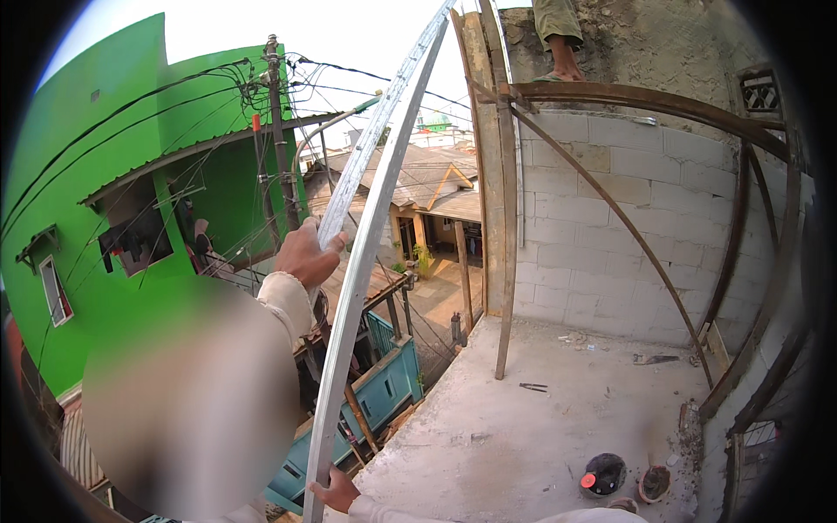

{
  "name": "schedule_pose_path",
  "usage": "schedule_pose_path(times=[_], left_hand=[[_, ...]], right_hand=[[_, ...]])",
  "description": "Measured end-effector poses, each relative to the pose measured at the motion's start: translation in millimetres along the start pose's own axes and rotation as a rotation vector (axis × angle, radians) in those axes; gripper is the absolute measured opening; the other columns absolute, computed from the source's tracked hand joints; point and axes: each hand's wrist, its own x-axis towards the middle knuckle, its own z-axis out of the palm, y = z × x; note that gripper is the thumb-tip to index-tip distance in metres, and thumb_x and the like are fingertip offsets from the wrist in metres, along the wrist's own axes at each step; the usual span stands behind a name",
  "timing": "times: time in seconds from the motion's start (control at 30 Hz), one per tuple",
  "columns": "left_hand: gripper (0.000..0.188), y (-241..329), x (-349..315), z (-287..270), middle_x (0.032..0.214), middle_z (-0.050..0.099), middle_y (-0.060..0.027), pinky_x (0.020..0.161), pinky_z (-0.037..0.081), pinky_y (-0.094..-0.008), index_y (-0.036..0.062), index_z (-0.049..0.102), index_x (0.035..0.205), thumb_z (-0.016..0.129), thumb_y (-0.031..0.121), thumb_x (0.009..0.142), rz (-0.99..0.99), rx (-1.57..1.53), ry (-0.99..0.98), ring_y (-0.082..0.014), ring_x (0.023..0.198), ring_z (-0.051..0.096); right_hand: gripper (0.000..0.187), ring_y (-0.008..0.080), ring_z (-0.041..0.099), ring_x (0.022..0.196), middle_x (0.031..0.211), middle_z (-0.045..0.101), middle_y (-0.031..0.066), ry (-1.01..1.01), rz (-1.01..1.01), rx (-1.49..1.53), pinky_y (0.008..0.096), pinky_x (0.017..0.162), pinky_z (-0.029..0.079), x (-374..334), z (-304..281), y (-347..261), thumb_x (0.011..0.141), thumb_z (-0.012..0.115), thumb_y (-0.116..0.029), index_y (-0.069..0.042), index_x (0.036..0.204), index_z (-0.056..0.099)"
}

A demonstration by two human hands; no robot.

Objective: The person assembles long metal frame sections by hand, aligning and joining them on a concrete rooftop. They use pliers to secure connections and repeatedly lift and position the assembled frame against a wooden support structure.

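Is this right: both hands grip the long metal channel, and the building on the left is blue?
Not quite. The head view shows the left hand and right hand both gripping the metal channel, but the building on the left is bright green, not blue.

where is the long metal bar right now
In the head view the long metal bar rises left of centre, from the right hand at the bottom edge past the left hand, beside the green building.
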Motion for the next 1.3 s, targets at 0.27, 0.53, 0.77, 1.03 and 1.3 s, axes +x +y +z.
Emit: schedule_pose_path(times=[0.27, 0.53, 0.77, 1.03, 1.3], left_hand=[[0.064, -22, 6, 46, 0.118, 0.069, -0.0327, 0.099, 0.051, -0.0452, -0.0098, 0.058, 0.130, 0.066, 0.045, 0.098, -0.056, -0.108, -0.091, -0.0424, 0.111, 0.069], [0.057, -31, 28, 107, 0.106, 0.072, -0.0266, 0.090, 0.053, -0.0431, -0.0069, 0.061, 0.117, 0.069, 0.045, 0.095, -0.114, -0.444, -0.200, -0.0355, 0.098, 0.072], [0.059, -51, 38, 132, 0.109, 0.071, -0.0267, 0.092, 0.053, -0.0424, -0.0070, 0.056, 0.121, 0.075, 0.040, 0.093, 0.011, -0.295, -0.144, -0.0338, 0.101, 0.072], [0.082, -75, 43, 156, 0.119, 0.067, -0.0234, 0.102, 0.048, -0.0405, -0.0024, 0.056, 0.131, 0.073, 0.065, 0.088, 0.065, -0.346, -0.114, -0.0299, 0.112, 0.066], [0.110, -84, 49, 169, 0.129, 0.067, -0.0255, 0.108, 0.048, -0.0400, -0.0038, 0.054, 0.143, 0.086, 0.070, 0.068, 0.067, -0.272, -0.159, -0.0351, 0.118, 0.067]], right_hand=[[0.060, 0.0338, 0.067, 0.113, 0.121, 0.068, 0.0232, 0.113, -0.120, -0.042, 0.0423, 0.103, 0.049, 43, -47, -68, 0.091, 0.072, -0.035, 0.006, 0.132, 0.054], [0.062, 0.0344, 0.065, 0.116, 0.124, 0.066, 0.0250, 0.233, -0.169, -0.037, 0.0415, 0.103, 0.049, 68, -84, -70, 0.091, 0.072, -0.035, 0.009, 0.131, 0.054], [0.072, 0.0426, 0.068, 0.114, 0.119, 0.069, 0.0291, 0.181, -0.271, -0.196, 0.0464, 0.098, 0.053, 75, -117, -69, 0.093, 0.073, -0.040, 0.004, 0.142, 0.043], [0.067, 0.0345, 0.062, 0.118, 0.122, 0.066, 0.0234, -0.033, -0.253, -0.024, 0.0440, 0.104, 0.046, 113, -154, -67, 0.095, 0.075, -0.046, 0.006, 0.132, 0.053], [0.069, 0.0396, 0.067, 0.114, 0.122, 0.066, 0.0277, -0.105, -0.301, -0.046, 0.0445, 0.100, 0.050, 131, -162, -64, 0.097, 0.073, -0.035, 0.006, 0.142, 0.041]])
